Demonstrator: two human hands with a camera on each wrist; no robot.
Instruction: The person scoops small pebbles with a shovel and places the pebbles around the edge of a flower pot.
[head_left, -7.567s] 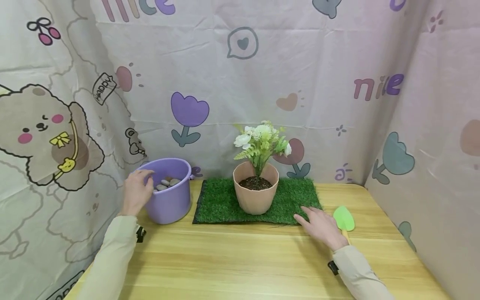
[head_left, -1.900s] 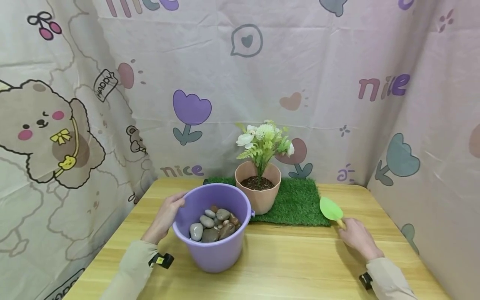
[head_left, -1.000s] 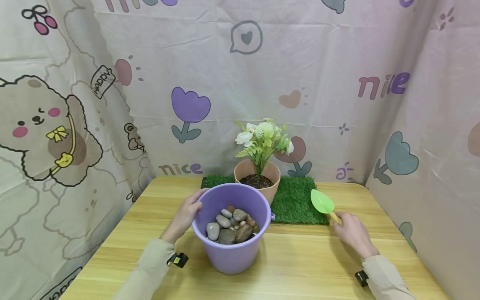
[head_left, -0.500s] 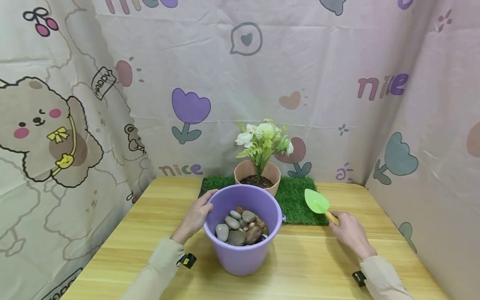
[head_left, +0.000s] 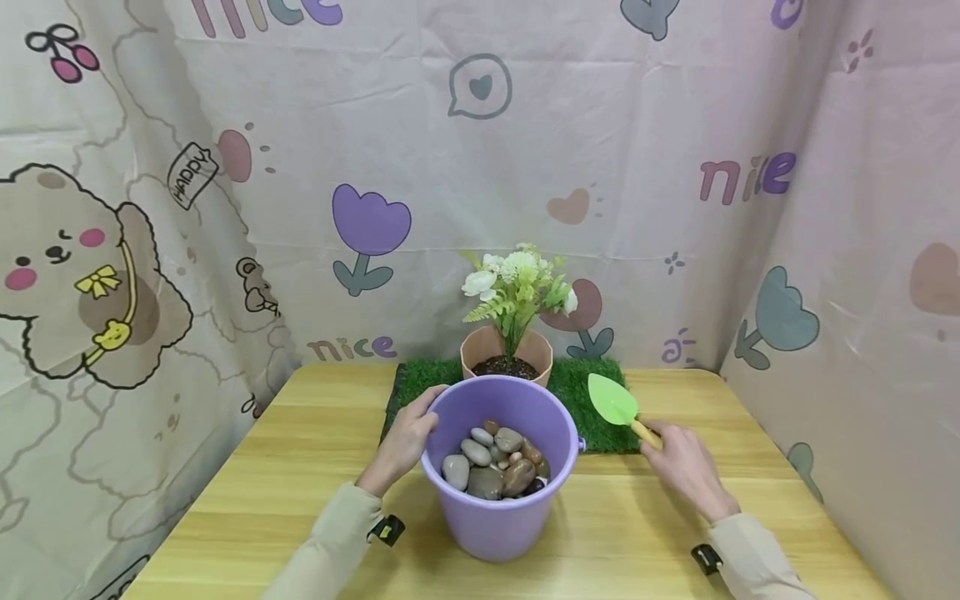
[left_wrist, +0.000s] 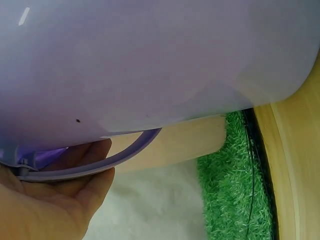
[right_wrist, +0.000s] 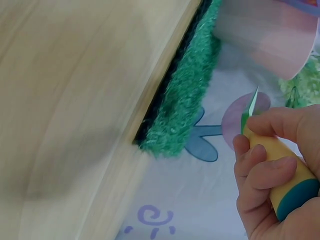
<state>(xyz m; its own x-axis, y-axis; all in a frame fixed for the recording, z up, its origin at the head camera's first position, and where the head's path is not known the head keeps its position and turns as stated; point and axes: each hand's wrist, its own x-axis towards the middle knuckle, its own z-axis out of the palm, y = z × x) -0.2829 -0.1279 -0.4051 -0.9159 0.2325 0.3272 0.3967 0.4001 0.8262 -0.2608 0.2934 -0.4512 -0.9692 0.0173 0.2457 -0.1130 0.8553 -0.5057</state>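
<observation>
A purple bucket (head_left: pixel 498 525) stands at the front middle of the table in the head view, with several smooth grey and brown stones (head_left: pixel 476 452) inside. My left hand (head_left: pixel 405 437) grips its left rim; in the left wrist view, fingers (left_wrist: pixel 97 192) curl around the handle (left_wrist: pixel 127 152) there. To the right, my right hand (head_left: pixel 688 467) holds a small garden trowel (head_left: pixel 613 400) by its yellow handle, the green blade pointing up and left over the grass mat. The right wrist view shows the handle's teal end (right_wrist: pixel 298 199) and my fingers wrapped around it.
Behind the bucket, a pink pot (head_left: pixel 475 354) with dark soil and white flowers (head_left: pixel 517 271) stands on a green artificial grass mat (head_left: pixel 427 379). The bucket partly hides the pot. A printed cloth (head_left: pixel 420 150) surrounds the wooden table (head_left: pixel 300 450) at the back and sides.
The bucket has come from the back left to the front middle, held by my left hand. My right hand has picked up the trowel from the table and moved it left.
</observation>
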